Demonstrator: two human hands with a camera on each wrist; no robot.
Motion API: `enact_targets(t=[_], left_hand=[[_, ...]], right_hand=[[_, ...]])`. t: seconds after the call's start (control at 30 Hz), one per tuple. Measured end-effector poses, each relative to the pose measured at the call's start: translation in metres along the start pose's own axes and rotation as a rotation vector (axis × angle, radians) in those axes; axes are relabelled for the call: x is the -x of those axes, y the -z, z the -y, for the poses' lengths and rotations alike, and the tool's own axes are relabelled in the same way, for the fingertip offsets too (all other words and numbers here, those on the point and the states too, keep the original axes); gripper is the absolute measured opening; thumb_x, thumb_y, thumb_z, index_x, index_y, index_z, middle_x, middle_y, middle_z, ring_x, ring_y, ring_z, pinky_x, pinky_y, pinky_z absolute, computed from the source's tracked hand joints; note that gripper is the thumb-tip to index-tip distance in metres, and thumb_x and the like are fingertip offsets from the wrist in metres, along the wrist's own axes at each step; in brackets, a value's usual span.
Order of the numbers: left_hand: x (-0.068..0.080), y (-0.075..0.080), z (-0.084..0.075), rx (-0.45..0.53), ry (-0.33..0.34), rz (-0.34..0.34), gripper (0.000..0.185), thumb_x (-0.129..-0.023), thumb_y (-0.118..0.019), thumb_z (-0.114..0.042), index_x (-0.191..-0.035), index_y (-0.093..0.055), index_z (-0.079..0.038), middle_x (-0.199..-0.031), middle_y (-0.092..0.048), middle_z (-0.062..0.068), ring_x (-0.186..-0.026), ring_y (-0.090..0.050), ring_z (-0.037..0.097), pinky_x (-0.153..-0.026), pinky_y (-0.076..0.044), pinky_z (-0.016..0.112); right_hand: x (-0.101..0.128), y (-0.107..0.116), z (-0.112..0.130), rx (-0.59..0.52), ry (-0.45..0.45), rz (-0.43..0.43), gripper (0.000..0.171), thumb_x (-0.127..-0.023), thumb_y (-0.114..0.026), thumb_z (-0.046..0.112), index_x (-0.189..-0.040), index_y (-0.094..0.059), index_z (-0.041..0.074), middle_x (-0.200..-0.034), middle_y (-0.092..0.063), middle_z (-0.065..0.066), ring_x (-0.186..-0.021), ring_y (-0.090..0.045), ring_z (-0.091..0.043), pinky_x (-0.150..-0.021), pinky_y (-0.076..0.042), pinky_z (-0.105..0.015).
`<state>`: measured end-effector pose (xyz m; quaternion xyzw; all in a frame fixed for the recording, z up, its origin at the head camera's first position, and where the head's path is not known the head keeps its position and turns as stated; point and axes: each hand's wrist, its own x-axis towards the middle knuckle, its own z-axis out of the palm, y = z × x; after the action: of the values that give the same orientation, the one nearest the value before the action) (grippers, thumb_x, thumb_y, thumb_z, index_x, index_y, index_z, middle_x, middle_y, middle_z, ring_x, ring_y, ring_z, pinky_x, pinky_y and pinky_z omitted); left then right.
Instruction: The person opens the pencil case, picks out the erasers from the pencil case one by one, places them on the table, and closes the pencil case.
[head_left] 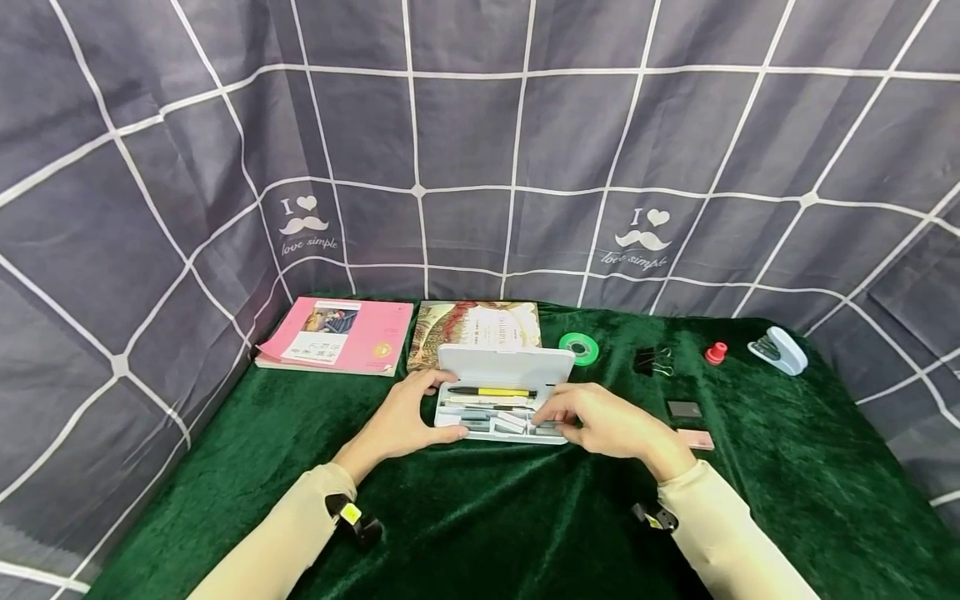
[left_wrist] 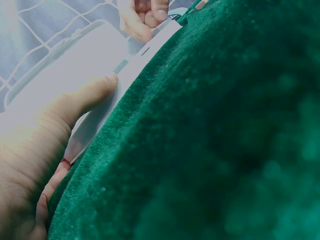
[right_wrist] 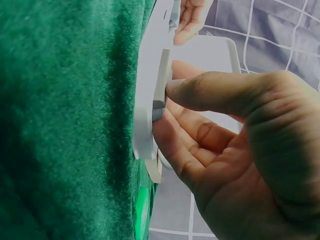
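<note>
A white pencil case [head_left: 501, 367] lies open on the green velvet cloth [head_left: 480, 517], lid raised toward the back. Inside lie a yellow and black pen [head_left: 491, 391], other pens and small white blocks. My left hand [head_left: 431, 410] grips the case's left end, thumb on the front wall and fingers at the back; the left wrist view shows the thumb [left_wrist: 95, 92] on the white case [left_wrist: 75, 55]. My right hand [head_left: 551, 423] pinches a flat grey block [head_left: 547, 430] at the front right. In the right wrist view, thumb and fingers [right_wrist: 170, 102] hold that grey block [right_wrist: 161, 80] against the case's [right_wrist: 147, 110] edge.
A pink book [head_left: 337, 336] and a patterned book [head_left: 476, 325] lie behind the case. To the right sit a green tape roll [head_left: 578, 347], black binder clips [head_left: 652, 360], a small red object [head_left: 716, 352], a white stapler [head_left: 778, 350], a dark grey block [head_left: 684, 409] and a pink block [head_left: 697, 439]. Checked grey cloth walls surround the table.
</note>
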<state>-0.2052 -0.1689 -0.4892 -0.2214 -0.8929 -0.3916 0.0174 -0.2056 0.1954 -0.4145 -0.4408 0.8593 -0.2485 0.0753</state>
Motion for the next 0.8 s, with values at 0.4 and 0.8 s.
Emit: enact_targets(t=[0.4,0.8], left_hand=[[0.0,0.0,0.0,0.002,-0.004,0.006,0.079,-0.086,-0.095,-0.056,-0.151,-0.064,-0.025,-0.154,-0.062,0.004,-0.13,-0.066,0.032,-0.11,-0.057,0.057],[-0.001,0.0,0.001,-0.003,-0.011,0.003,0.077,-0.087,-0.095,-0.057,-0.151,-0.064,-0.026,-0.155,-0.061,0.003,-0.13,-0.066,0.031,-0.11,-0.057,0.056]], right_hand=[[0.001,0.0,0.0,-0.006,0.001,0.001,0.039,-0.098,-0.072,-0.01,-0.125,-0.084,0.015,-0.109,-0.07,0.003,-0.086,-0.06,-0.006,-0.076,-0.056,-0.028],[0.003,0.01,-0.001,-0.059,-0.098,-0.162,0.03,-0.09,-0.081,-0.007,-0.109,-0.076,0.015,-0.098,-0.075,0.004,-0.09,-0.07,-0.008,-0.083,-0.064,-0.038]])
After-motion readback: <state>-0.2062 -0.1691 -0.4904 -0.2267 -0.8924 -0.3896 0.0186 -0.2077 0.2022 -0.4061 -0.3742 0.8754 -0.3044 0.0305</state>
